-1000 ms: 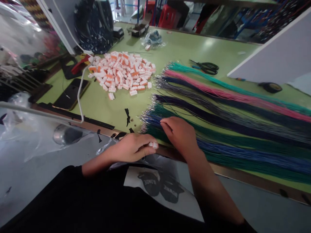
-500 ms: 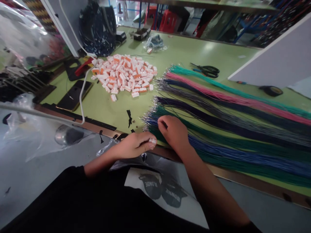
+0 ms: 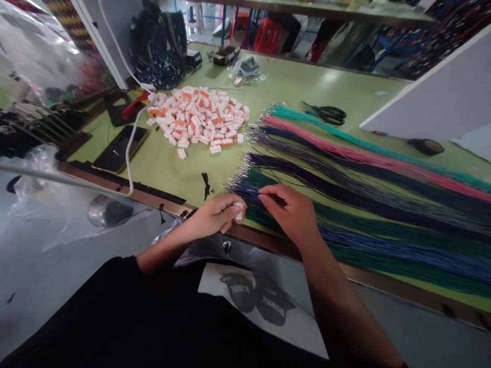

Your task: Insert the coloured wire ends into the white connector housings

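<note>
Our left hand [image 3: 217,215] grips a connector [image 3: 240,211] between thumb and fingers, at the front edge of the bench [image 3: 364,89]. Our right hand [image 3: 293,208], just to its right, has thumb and forefinger drawn together above the blue wires [image 3: 356,241]; we cannot tell whether a strand is pinched there.

Caution: should the left grip slacken, the connector could drop off the edge to the floor [image 3: 161,291]. The metal ends lie crowded beside our right fingertips, so a neighbouring strand could snag or be mistaken for another.

Surface: the bench is yellow-green. Ahead of the left hand lies the pile [image 3: 199,117] of connectors; left of that, a phone [image 3: 120,148]. Beyond the right hand run pink wires [image 3: 345,140], then snips [image 3: 333,115], with tape [image 3: 426,147] farther right.

Room: red stools [image 3: 266,36] stand past the far edge; a white panel [image 3: 441,87] rises beyond the right hand.
</note>
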Tool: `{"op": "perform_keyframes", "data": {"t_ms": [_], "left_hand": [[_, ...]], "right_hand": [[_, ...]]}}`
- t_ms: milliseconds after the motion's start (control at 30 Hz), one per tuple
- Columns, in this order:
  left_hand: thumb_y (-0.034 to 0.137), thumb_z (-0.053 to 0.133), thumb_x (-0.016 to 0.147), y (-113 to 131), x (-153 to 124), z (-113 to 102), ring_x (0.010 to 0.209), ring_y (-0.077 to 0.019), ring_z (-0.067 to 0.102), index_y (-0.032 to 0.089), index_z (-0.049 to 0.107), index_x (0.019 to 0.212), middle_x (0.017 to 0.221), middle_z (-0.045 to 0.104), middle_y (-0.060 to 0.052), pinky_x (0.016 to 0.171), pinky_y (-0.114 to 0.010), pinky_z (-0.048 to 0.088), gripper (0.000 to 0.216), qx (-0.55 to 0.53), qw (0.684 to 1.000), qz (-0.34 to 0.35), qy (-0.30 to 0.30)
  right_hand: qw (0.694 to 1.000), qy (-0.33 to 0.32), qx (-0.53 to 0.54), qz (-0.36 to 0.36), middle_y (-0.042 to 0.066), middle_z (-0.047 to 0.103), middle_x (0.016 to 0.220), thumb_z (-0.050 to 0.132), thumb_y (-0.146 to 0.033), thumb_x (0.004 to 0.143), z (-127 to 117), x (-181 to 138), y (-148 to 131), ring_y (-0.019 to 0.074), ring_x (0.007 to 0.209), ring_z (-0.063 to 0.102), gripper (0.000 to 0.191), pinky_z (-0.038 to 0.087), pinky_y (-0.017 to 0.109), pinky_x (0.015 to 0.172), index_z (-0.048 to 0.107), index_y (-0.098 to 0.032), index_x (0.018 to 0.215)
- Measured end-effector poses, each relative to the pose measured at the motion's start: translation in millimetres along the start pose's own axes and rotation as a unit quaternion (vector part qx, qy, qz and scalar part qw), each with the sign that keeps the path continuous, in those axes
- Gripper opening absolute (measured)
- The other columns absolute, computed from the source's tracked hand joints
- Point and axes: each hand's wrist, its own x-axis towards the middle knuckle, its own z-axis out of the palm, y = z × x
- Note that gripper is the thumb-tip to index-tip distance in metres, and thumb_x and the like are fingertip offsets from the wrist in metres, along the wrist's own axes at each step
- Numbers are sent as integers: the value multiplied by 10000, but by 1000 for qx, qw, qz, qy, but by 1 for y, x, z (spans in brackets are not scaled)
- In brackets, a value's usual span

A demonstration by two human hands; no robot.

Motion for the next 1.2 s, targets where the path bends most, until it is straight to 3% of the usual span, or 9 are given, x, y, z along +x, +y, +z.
{"op": "perform_keyframes", "data": {"t_ms": [200,500,733,1200], "left_hand": [[301,397,913,0,1,0,414,-12,423,146,493,776,713,534,18,425,-175,327,229,-7,1000,-6,0],[359,429,888,1,2,0,400,-22,405,153,483,802,653,513,34,392,-171,289,230,-14,999,-32,12],[349,386,917,1,1,-1,428,-21,409,146,492,769,699,531,15,429,-179,305,272,-7,1000,-22,0],[313,411,902,5,2,2,415,-27,412,156,472,742,644,499,37,424,-182,319,232,28,999,-23,35]], "right_hand": [[1000,-4,22,-16,-17,614,644,506,-185,752,6,-4,-12,101,580,530,101,395,214,563,575,-201,681],[995,-77,60,21,-4,615,649,458,-242,755,14,-5,-24,114,593,509,141,377,229,577,551,-203,657],[994,-96,12,57,-17,580,562,479,-207,699,-4,-10,-19,101,507,462,111,340,222,516,531,-201,601],[990,-109,-78,47,-8,564,552,470,-227,718,5,-14,-16,117,524,475,131,313,237,529,534,-205,606]]}}
